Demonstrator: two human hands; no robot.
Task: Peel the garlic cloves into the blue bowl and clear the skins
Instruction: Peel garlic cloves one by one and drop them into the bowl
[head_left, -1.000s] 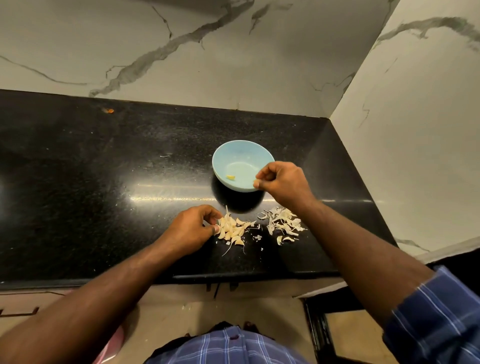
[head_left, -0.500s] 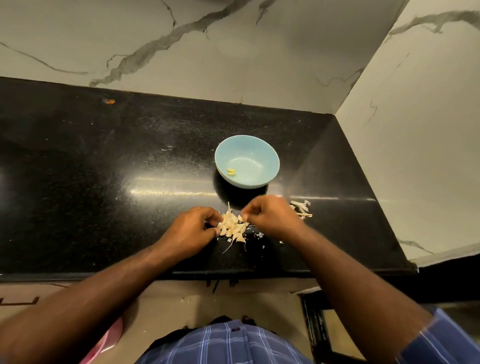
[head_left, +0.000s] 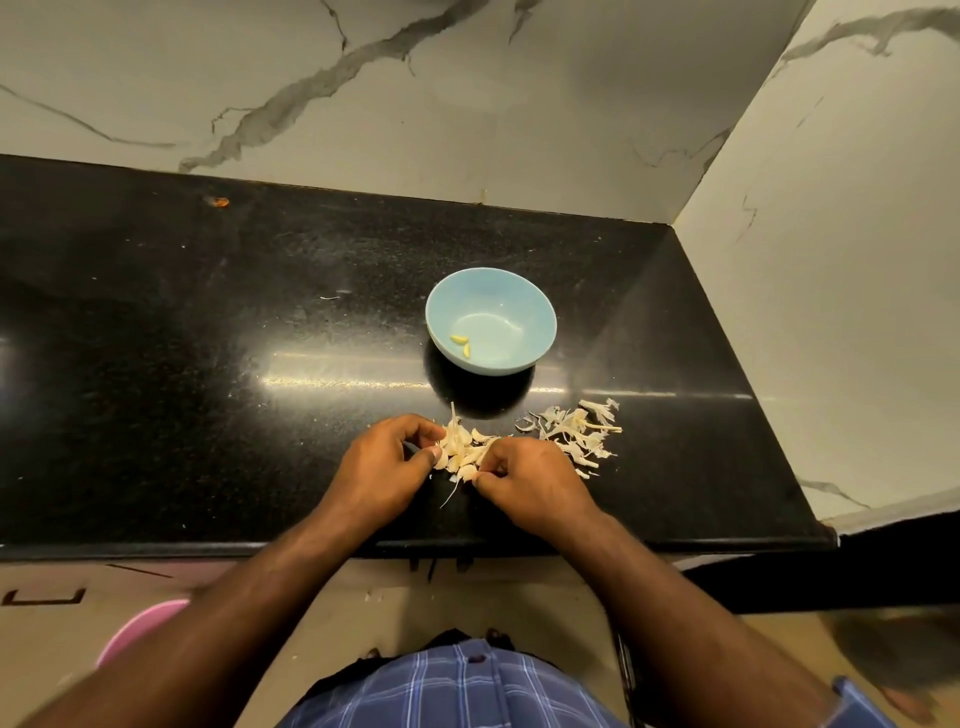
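Observation:
A light blue bowl (head_left: 491, 312) stands on the black counter and holds two peeled yellowish cloves (head_left: 461, 344). In front of it lies a small heap of unpeeled garlic cloves (head_left: 460, 451). My left hand (head_left: 387, 462) rests at the heap's left side, its thumb and fingers pinching a clove at the edge. My right hand (head_left: 524, 475) is at the heap's right side with fingers curled, pinching a clove near the bottom of the heap. A scatter of dry garlic skins (head_left: 576, 428) lies just right of my right hand.
The black granite counter (head_left: 208, 364) runs left, with marble walls behind and to the right. Its front edge is just below my wrists. A pink round object (head_left: 140, 626) shows on the floor at lower left. An orange speck (head_left: 221, 201) lies far back left.
My right hand came back from above the bowl to the clove heap and now pinches a clove. A second peeled clove lies in the bowl. My left hand has stayed at the heap.

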